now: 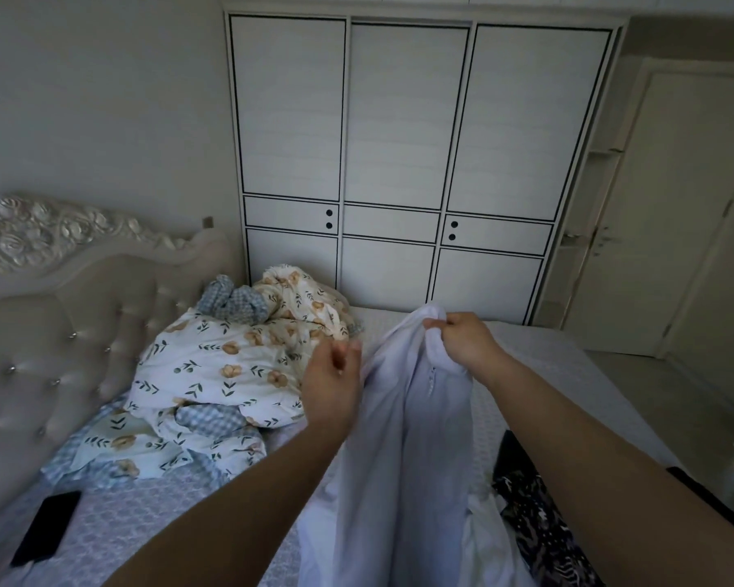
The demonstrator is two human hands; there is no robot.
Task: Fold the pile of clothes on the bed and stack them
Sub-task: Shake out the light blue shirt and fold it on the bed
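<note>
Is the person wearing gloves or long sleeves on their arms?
No. The left hand and the right hand are both bare, with no gloves, rings, watch or bracelet to be seen. Both forearms are bare too, and no sleeve shows anywhere in the picture.

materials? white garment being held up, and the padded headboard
Pale white garment: thin woven or knit fabric, matte; it drapes in soft folds from the right hand. Beige tufted headboard: looks like leather or faux leather, slight sheen, with shiny button studs.
</note>
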